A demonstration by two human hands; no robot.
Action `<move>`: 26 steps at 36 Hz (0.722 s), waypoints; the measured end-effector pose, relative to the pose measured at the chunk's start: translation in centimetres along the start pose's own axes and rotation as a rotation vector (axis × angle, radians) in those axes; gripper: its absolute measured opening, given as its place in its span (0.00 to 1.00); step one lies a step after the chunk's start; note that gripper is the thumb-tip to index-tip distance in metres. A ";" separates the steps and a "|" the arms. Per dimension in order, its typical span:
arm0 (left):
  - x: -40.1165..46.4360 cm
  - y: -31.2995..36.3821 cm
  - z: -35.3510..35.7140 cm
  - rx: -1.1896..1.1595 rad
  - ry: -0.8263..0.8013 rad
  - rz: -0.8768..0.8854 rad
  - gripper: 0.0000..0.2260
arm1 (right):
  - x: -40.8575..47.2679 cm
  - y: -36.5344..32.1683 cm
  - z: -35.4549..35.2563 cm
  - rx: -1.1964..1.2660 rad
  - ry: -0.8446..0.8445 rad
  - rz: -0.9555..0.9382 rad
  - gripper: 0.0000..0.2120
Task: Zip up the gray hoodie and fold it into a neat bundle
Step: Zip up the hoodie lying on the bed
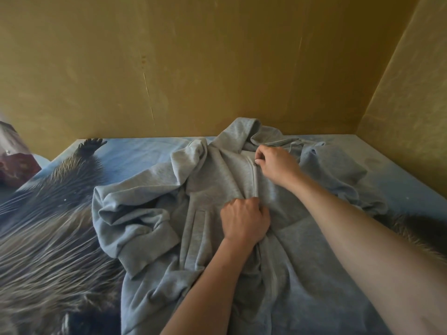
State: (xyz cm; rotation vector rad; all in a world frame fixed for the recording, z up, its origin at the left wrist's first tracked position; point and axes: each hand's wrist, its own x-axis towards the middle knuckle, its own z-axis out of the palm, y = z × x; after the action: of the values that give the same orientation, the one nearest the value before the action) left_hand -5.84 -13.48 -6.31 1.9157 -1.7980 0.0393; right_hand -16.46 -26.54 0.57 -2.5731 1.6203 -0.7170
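While the hoodie point(217, 213) lies front-up and rumpled on the bed point(135, 153), hem nearest the camera and hood toward the wall point(193, 56), the left hand point(244, 221) sits closed in a fist on the fabric at the zip line point(255, 182), about mid-chest. Farther up, the right hand point(275, 165) pinches the zip pull near the collar, fingers together on it. One sleeve point(135, 228) is bunched at the left, cuff up; the bedcover shows a dark furred animal print, with a pillow point(14, 160) at far left.
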 end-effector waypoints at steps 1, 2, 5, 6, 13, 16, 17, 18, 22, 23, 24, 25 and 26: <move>0.0 0.1 -0.1 0.007 0.001 -0.004 0.15 | 0.0 0.1 0.0 0.009 0.002 0.001 0.03; 0.0 0.1 -0.2 0.010 0.001 -0.012 0.16 | 0.0 0.1 -0.1 0.018 0.005 0.001 0.03; 0.1 0.4 -0.5 -0.002 -0.004 -0.042 0.22 | 0.0 0.2 -0.3 0.037 0.019 0.013 0.03; 0.1 0.4 -0.5 -0.003 0.000 -0.048 0.23 | 0.1 0.2 -0.3 0.047 0.026 0.019 0.03; 2.5 0.8 -1.0 0.073 0.151 -0.104 0.19 | 0.1 0.2 -0.4 0.108 0.031 0.056 0.02; 4.5 1.2 -0.9 0.100 0.122 -0.093 0.19 | 0.1 0.4 -0.3 0.135 0.015 0.077 0.02; 5.2 1.4 -0.8 0.088 0.110 -0.091 0.19 | 0.2 0.4 -0.2 0.146 0.005 0.084 0.03; 5.9 1.5 -0.6 0.069 0.099 -0.096 0.20 | 0.2 0.4 -0.1 0.154 -0.005 0.089 0.03; 8.3 1.8 0.4 0.051 -0.019 -0.128 0.29 | 0.4 0.5 0.0 0.138 -0.044 0.094 0.05; 8.8 1.7 0.8 0.051 -0.068 -0.130 0.33 | 0.5 0.5 0.0 0.132 -0.052 0.091 0.06; 9.3 1.7 1.1 0.047 -0.106 -0.133 0.36 | 0.6 0.6 0.1 0.124 -0.060 0.085 0.06; 9.7 1.6 1.4 0.039 -0.138 -0.140 0.39 | 0.6 0.7 0.1 0.116 -0.073 0.081 0.06; 9.9 1.5 1.6 0.026 -0.166 -0.149 0.40 | 0.7 0.7 0.2 0.111 -0.089 0.074 0.06</move>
State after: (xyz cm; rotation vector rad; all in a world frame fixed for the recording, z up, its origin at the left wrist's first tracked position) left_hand -6.57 -23.30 -3.67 2.1203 -1.7598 -0.1532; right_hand -16.73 -27.54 0.46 -2.4183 1.5924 -0.6579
